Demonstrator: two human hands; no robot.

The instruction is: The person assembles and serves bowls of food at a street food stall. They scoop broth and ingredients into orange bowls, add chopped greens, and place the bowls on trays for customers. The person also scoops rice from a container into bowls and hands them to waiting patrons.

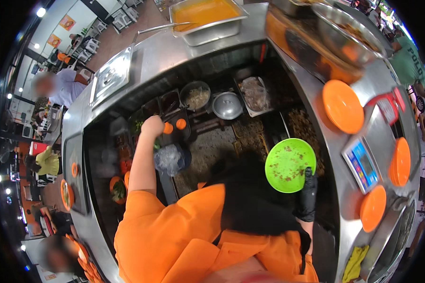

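Observation:
My left hand [153, 126], bare, reaches over the sunken work area beside two small orange cups [181, 123]. Its fingers look curled, but whether they hold anything is hidden; a thin utensil handle [171, 113] lies close by. In my black-gloved right hand [308, 180] is the rim of a bright green bowl [287, 164], tilted, with brown food bits on its inner surface. Beyond the bowl lies chopped brown food [301, 123]. A metal pot of pale food [197, 97], a domed metal lid [227, 105] and a tray with a plastic-wrapped item [255, 93] stand farther back.
A steel counter [156, 56] surrounds the well, bearing a pan of orange liquid [205, 12], orange plates [343, 106], a digital scale [361, 164], a red-framed device [386, 106] and a yellow cloth [355, 263]. A clear plastic bag [169, 159] lies near my left forearm. People are beyond the counter.

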